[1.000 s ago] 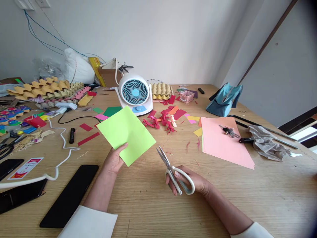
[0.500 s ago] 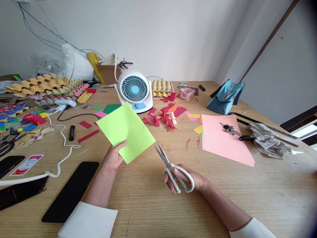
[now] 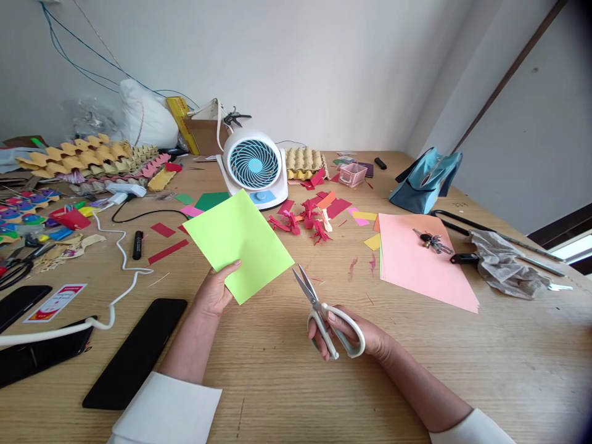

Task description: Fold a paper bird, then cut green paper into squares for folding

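Note:
My left hand [image 3: 217,290] pinches a lime-green sheet of paper [image 3: 240,243] by its lower left edge, thumb on top and the other fingers hidden beneath. The sheet is tilted above the table in front of the fan. In my right hand [image 3: 345,333] is a pair of scissors [image 3: 314,302] with white-grey handles, my fingers through the loops. Its blades stand slightly apart and point up and left, close to the sheet's right corner but not on it. Beyond the blades lie several crumpled red paper pieces [image 3: 319,229].
A white fan [image 3: 254,166] stands behind the sheet. To the right, keys [image 3: 433,242] rest on a pink paper stack [image 3: 420,277], near a blue bag [image 3: 425,182]. A black slab [image 3: 136,354], a white cable [image 3: 123,293] and egg trays [image 3: 83,160] lie on the left.
Both hands, the sheet and the scissors keep nearly the same pose. The whole view has shifted slightly, with things appearing a little further right.

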Demonstrator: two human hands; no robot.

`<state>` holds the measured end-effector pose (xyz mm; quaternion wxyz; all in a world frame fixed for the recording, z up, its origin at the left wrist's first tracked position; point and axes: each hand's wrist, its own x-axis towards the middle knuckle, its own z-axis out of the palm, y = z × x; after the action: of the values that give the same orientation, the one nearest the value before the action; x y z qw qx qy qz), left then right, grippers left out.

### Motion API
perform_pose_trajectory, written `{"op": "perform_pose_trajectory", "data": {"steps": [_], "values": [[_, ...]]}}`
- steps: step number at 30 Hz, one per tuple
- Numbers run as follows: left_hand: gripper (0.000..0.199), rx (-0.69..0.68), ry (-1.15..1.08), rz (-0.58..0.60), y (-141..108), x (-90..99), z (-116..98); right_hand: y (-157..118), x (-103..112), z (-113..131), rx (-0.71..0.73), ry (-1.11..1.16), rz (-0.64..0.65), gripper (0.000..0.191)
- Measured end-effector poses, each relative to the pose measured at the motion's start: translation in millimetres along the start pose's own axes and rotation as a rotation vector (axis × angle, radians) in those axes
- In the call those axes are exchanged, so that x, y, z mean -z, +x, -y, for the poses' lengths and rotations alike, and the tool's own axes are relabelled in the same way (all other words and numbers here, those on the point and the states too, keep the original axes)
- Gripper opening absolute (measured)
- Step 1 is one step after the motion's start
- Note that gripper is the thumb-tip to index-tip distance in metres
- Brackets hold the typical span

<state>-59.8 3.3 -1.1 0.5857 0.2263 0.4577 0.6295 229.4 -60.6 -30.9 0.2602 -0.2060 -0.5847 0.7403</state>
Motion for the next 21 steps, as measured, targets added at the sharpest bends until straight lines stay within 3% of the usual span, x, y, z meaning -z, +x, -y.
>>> {"op": "perform_pose_trajectory", "data": {"steps": [21], "values": [[0.046,0.010,-0.006,-0.008,2.8,1.0,2.2,1.6,2.9,-7.2,0.001,0.046,-0.011,0.061]]}}
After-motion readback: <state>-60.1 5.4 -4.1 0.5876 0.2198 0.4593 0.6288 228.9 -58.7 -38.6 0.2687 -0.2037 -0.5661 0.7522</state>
